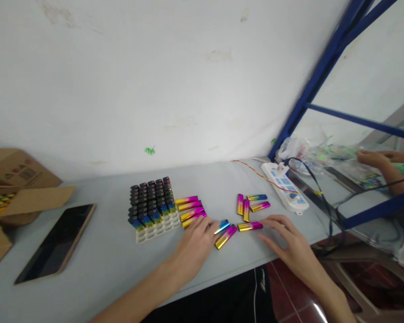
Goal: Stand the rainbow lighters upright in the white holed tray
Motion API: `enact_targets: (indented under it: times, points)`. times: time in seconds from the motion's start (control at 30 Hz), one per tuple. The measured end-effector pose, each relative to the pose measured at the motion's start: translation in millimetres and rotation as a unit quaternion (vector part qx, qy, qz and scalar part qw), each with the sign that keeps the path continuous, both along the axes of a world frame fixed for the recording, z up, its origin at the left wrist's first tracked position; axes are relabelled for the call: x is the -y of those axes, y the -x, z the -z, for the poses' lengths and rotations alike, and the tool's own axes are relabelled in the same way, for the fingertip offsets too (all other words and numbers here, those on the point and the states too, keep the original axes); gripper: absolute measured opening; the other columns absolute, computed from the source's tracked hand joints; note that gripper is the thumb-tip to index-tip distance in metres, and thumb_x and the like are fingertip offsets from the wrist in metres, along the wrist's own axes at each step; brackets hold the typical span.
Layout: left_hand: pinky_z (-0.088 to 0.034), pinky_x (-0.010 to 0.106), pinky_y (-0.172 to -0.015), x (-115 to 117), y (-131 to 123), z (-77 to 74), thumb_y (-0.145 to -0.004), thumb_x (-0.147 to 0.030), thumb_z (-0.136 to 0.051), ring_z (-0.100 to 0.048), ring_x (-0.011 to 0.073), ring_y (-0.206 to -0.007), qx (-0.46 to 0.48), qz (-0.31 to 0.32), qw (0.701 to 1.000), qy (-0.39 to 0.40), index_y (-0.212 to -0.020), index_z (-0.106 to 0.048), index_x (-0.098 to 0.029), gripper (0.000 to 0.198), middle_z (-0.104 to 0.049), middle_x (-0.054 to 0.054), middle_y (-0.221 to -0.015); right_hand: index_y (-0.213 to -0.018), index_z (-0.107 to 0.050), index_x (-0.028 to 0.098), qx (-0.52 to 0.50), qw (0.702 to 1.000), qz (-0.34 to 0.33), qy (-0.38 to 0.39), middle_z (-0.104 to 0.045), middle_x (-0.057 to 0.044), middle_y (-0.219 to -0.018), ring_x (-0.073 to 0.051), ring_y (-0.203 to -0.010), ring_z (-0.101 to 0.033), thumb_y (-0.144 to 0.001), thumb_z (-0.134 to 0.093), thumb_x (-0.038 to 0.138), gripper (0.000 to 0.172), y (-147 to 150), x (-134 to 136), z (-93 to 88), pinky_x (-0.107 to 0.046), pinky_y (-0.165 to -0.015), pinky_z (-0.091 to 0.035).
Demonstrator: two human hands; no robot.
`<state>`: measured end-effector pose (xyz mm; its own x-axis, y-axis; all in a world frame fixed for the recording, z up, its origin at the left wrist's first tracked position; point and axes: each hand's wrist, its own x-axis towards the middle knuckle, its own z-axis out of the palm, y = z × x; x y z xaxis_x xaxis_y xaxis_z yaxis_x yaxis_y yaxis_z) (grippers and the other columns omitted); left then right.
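My left hand (pixel 197 240) has curled fingers at the near end of a row of pink-and-yellow lighter bodies (pixel 190 206); its fingertips are partly hidden. By its thumb lie a blue lighter body (pixel 224 225) and a pink-and-gold one (pixel 226 237). My right hand (pixel 291 240) has its thumb and fingers apart, a fingertip at the end of a pink-and-gold lighter body (pixel 250 226). Beyond it, several loose shiny bodies (pixel 246 210) lie scattered. To the left, black-topped lighters (pixel 148 202) stand upright in a white slotted tray (pixel 158 231), whose front slots hold nothing.
A phone (pixel 57 242) and an open cardboard box (pixel 20 170) are at the left. A white power strip (pixel 286 188) with cables lies right, beside a blue metal frame (pixel 318 67). Another person's hand (pixel 377 161) is beyond the frame, near plastic bags (pixel 296 150).
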<state>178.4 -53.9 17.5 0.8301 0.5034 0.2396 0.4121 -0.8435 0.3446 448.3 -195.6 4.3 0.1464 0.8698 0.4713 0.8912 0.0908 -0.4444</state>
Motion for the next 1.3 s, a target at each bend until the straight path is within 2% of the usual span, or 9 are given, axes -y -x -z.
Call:
enact_targets:
  times: [0.13,0.3,0.5,0.67,0.77,0.83,0.93,1.1,1.3]
  points:
    - [-0.053,0.043,-0.102,-6.6,-2.0,-0.9,-0.103,-0.017,-0.051,-0.064,0.0261,-0.111,-0.046,-0.011,0.998,0.045,-0.128,-0.064,-0.021,0.028,-0.064,0.009,-0.117,-0.123,-0.072,0.032,-0.004,0.999,-0.033,0.014,-0.065,-0.011,-0.121,-0.029,-0.113,-0.068,-0.099,-0.066,0.035,0.026,15.9,-12.1,14.1,-0.044,-0.092,-0.063]
    - [-0.054,0.035,-0.101,-17.5,4.0,0.1,-0.096,0.000,-0.039,-0.065,0.0202,-0.107,-0.002,-0.008,0.996,0.093,-0.118,-0.067,-0.019,0.040,-0.061,0.008,-0.115,-0.117,-0.073,0.029,-0.017,0.999,-0.044,0.001,-0.064,-0.012,-0.118,-0.029,-0.111,-0.067,-0.100,-0.064,0.033,0.020,20.1,-25.6,16.5,-0.046,-0.091,-0.062]
    - [-0.049,0.043,-0.112,-24.3,24.7,-3.2,-0.101,-0.010,-0.041,-0.062,0.0246,-0.122,0.057,-0.029,0.990,0.124,-0.125,-0.066,-0.020,0.037,-0.065,0.011,-0.126,-0.126,-0.069,0.030,-0.032,0.995,-0.091,-0.019,-0.064,-0.010,-0.120,-0.026,-0.111,-0.068,-0.100,-0.067,0.031,0.026,40.3,-22.0,1.9,-0.040,-0.096,-0.061]
    - [-0.052,0.035,-0.090,-25.8,30.3,-13.9,-0.107,-0.027,-0.046,-0.066,0.0219,-0.096,0.106,-0.017,0.978,0.182,-0.108,-0.069,-0.018,0.026,-0.070,0.007,-0.102,-0.147,-0.058,0.030,-0.114,0.984,-0.138,0.016,-0.065,-0.011,-0.135,-0.023,-0.106,-0.071,-0.101,-0.066,0.039,0.048,73.5,-58.3,-21.6,-0.038,-0.099,-0.058]
    - [-0.047,0.030,-0.074,-32.4,33.3,-19.5,-0.106,-0.037,-0.049,-0.060,0.0182,-0.077,0.102,-0.006,0.973,0.206,-0.089,-0.066,-0.017,0.032,-0.065,0.003,-0.083,-0.119,-0.074,0.026,-0.201,0.952,-0.220,0.063,-0.076,-0.006,-0.107,-0.018,-0.086,-0.072,-0.104,-0.061,0.040,0.024,80.8,-98.3,-35.7,-0.031,-0.080,-0.059]
    - [-0.043,0.027,-0.065,-38.7,35.8,-21.5,-0.105,-0.041,-0.052,-0.056,0.0157,-0.067,0.101,-0.007,0.964,0.244,-0.082,-0.063,-0.017,0.036,-0.061,0.000,-0.073,-0.100,-0.077,0.023,-0.232,0.936,-0.257,0.064,-0.076,-0.005,-0.094,-0.018,-0.083,-0.070,-0.103,-0.062,0.042,0.025,84.1,-122.5,-43.4,-0.028,-0.073,-0.056]
    - [-0.043,0.026,-0.061,-47.0,38.6,-21.1,-0.103,-0.046,-0.054,-0.057,0.0145,-0.063,0.133,-0.004,0.933,0.334,-0.088,-0.064,-0.016,0.035,-0.062,0.000,-0.071,-0.091,-0.078,0.021,-0.234,0.932,-0.270,0.053,-0.074,-0.005,-0.088,-0.017,-0.079,-0.068,-0.100,-0.067,0.047,0.029,94.5,-148.7,-52.6,-0.026,-0.063,-0.052]
    - [-0.048,0.028,-0.063,-51.8,39.4,-10.1,-0.104,-0.059,-0.046,-0.060,0.0146,-0.063,0.227,-0.005,0.866,0.446,-0.089,-0.057,-0.017,0.046,-0.066,0.003,-0.072,-0.106,-0.075,0.023,-0.201,0.933,-0.294,0.062,-0.074,-0.002,-0.084,-0.016,-0.073,-0.068,-0.093,-0.073,0.054,0.034,115.2,-174.9,-66.2,-0.026,-0.063,-0.053]
    - [-0.042,0.023,-0.052,-49.4,44.0,-2.3,-0.091,-0.064,-0.068,-0.056,0.0100,-0.056,0.322,0.012,0.718,0.617,-0.103,-0.045,-0.021,0.050,-0.066,0.001,-0.086,-0.116,-0.066,0.021,-0.181,0.965,-0.192,-0.008,-0.074,-0.004,-0.087,-0.014,-0.063,-0.063,-0.107,-0.049,0.050,0.035,91.5,-207.3,-60.9,-0.027,-0.061,-0.050]
